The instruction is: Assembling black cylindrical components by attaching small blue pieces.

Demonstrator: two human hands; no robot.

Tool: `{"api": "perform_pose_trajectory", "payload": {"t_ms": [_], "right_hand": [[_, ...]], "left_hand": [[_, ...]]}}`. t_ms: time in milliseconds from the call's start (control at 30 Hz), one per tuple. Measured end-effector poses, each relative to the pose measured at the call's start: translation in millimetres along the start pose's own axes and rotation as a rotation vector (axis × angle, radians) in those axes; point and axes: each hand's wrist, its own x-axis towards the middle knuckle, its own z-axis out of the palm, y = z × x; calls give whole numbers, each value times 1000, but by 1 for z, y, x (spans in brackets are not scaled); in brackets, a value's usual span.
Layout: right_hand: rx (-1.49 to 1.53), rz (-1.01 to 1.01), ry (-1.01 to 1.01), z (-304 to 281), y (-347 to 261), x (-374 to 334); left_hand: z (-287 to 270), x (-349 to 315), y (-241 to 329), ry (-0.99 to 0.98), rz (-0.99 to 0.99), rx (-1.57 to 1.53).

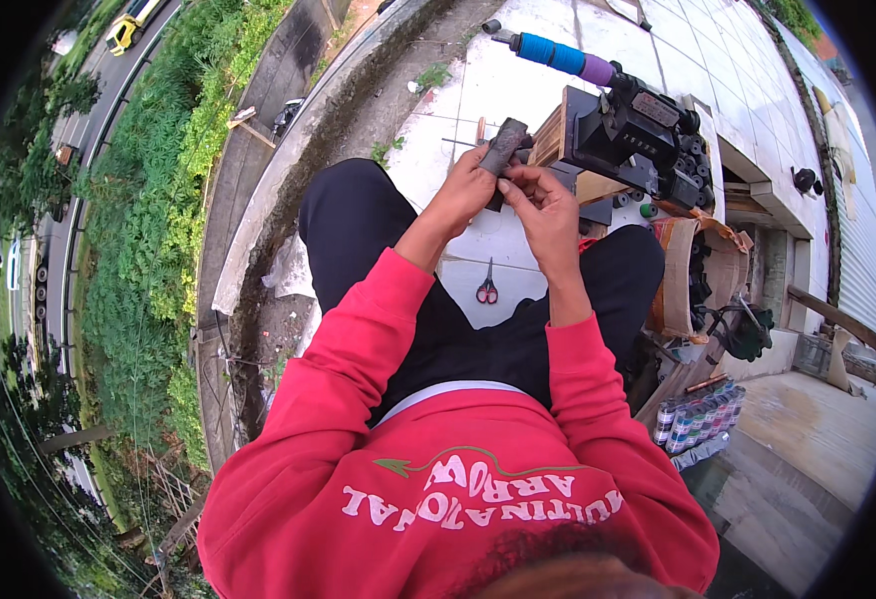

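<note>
Out in front of my knees, my left hand [465, 190] is closed around a dark grey tube-shaped piece [504, 146] with a worn-looking surface. Close beside it, my right hand [543, 205] pinches the lower part of the same piece between thumb and fingers. What lies under those fingertips is too small to make out. Scissors with red-and-black handles [487, 290] lie on the white tiles between my legs, their blades pointing away from me.
Ahead right, a black machine [648, 125] carries a rod with a blue-wrapped and purple sleeve [563, 55]. Dark cylinders cluster beside it. An open cardboard box [673, 275] stands by my right knee; packed colourful rolls [698, 414] sit behind it. A concrete ledge [288, 210] borders the left.
</note>
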Motion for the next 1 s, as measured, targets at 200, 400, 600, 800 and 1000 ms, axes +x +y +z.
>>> {"api": "perform_pose_trajectory", "payload": {"t_ms": [200, 400, 600, 800, 1000], "right_hand": [[105, 124, 103, 1, 9, 4], [83, 60, 112, 12, 5, -1], [69, 66, 310, -12, 12, 17], [187, 91, 241, -20, 4, 14], [14, -36, 60, -22, -9, 7]], "left_hand": [[3, -1, 3, 42, 38, -45], [6, -3, 2, 82, 95, 5], [1, -8, 7, -97, -156, -177], [-13, -5, 6, -178, -111, -175], [-14, -8, 8, -60, 15, 139]]}}
